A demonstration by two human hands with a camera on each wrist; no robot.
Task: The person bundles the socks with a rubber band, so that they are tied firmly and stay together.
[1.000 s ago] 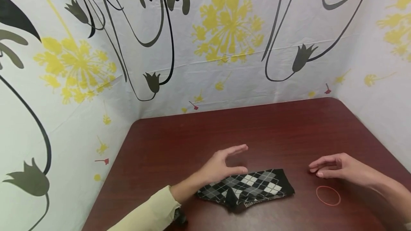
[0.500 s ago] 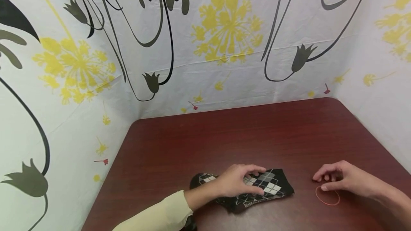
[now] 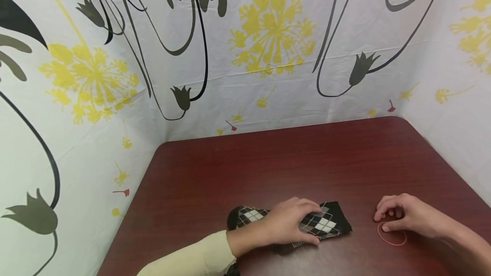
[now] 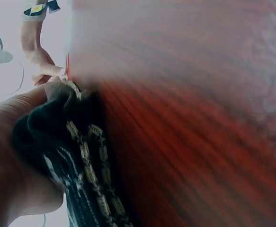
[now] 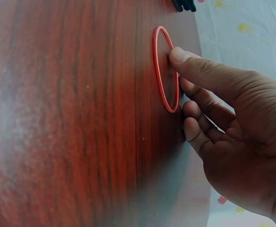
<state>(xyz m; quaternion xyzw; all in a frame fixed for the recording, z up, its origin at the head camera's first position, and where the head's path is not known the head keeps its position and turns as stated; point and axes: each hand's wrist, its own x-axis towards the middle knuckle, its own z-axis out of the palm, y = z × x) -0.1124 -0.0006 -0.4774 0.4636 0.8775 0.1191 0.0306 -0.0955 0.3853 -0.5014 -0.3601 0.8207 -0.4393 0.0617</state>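
On the near half of the table [image 3: 199,182], L hand [image 3: 285,222] has dropped to grip the argyle sock [image 3: 325,225] & R hand [image 3: 412,216] now pinches the red rubber band [image 5: 156,61] nearer the right edge, so both r in hand rn.

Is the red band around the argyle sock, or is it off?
Off. The red band lies on the table by the right hand, apart from the argyle sock under the left hand.

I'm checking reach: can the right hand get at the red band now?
Likely yes: the right hand has its thumb at the red band, which lies on the table with nothing else covering it.
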